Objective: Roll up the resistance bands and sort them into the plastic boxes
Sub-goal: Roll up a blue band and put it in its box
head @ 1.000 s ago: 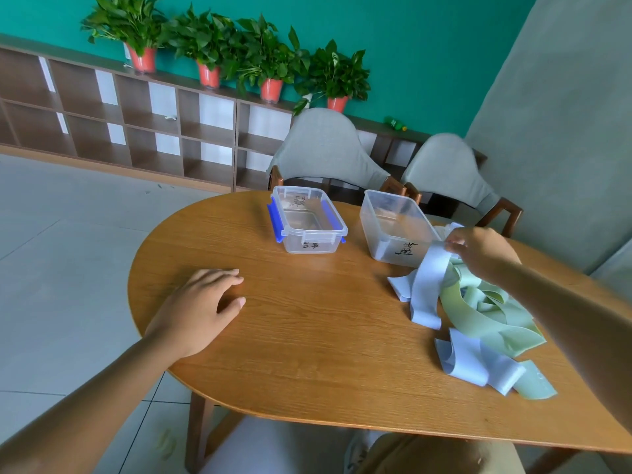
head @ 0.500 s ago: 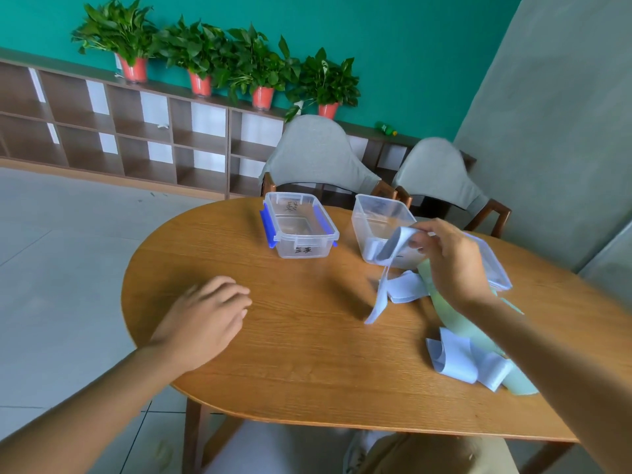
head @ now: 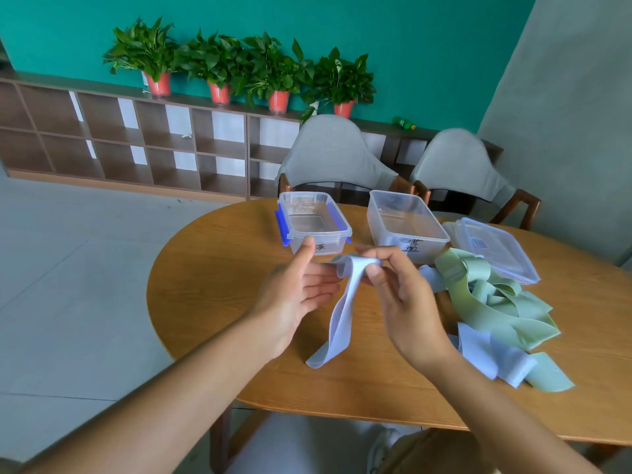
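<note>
While the roll has not yet begun: one pale lavender-blue flat elastic resistance band hangs in the air over the oval wooden table, its lower end just reaching the tabletop.
Right hand: pinches the band's upper end between thumb and curled fingers.
Left hand: spread wide, palm turned towards the band, fingertips at or just beside its top edge; it grips nothing.
Rest of the bands: a loose heap of sage-green and lavender-blue strips lies on the table to the right, well apart from the held one.
Boxes: the clear plastic box with blue clips and the clear plastic box without clips stand open at the far side, each with a handwritten label I cannot read; a clear lid lies beside the heap.
Risk, slack tail: the hanging length looks twisted, so a roll started now would likely wind skewed or cone-shaped.
Risk, one-point hold: only the right pinch carries it; if that loosens, the springy strip may drop or uncoil.
Risk, sorting: the labels presumably name colours, and a misread would put it in the wrong box.
</note>
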`<act>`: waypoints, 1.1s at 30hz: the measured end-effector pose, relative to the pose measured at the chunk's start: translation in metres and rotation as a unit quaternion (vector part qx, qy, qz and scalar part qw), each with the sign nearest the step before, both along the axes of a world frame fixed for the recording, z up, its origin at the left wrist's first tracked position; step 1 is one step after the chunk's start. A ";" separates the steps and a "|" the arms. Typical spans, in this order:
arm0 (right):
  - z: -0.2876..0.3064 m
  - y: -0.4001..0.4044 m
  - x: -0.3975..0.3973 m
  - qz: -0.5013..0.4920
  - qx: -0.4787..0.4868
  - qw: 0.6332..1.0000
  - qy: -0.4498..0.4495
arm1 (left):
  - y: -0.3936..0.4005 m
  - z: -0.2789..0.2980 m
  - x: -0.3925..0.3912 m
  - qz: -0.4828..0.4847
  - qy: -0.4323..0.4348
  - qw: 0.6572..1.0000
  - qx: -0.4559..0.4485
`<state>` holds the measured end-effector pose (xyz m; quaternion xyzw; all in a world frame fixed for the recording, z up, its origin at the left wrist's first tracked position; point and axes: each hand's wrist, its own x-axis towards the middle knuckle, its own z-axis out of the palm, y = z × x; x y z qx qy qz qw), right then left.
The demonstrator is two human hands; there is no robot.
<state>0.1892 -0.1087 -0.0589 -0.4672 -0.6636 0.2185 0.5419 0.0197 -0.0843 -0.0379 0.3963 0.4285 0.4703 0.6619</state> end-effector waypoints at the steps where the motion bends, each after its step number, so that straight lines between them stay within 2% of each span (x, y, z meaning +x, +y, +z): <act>1: -0.003 -0.001 -0.002 0.003 0.002 1.000 0.004 | 0.002 0.000 0.000 0.008 -0.019 1.000 -0.024; 4: -0.008 -0.005 -0.006 0.018 0.012 1.000 0.001 | 0.008 -0.002 -0.002 0.018 -0.063 0.996 -0.067; 7: -0.010 -0.006 -0.010 0.038 0.008 0.999 0.008 | 0.015 -0.003 -0.004 0.017 -0.080 0.994 -0.071; 12: -0.010 -0.005 -0.027 0.071 -0.037 0.995 0.066 | 0.033 -0.001 -0.009 0.092 -0.022 0.995 -0.008; 16: -0.019 0.002 -0.040 0.075 -0.079 0.990 0.089 | 0.051 0.001 -0.017 0.147 0.019 0.989 0.008; 22: -0.038 0.008 -0.048 0.119 -0.221 0.963 0.102 | 0.077 0.009 -0.033 0.201 0.100 0.973 0.048; 26: -0.044 0.009 -0.047 0.115 -0.230 0.965 0.054 | 0.105 0.010 -0.047 0.234 0.165 0.955 0.078; 33: -0.056 0.023 -0.054 0.106 -0.249 0.960 0.074 | 0.150 -0.004 -0.064 0.263 0.194 0.942 0.074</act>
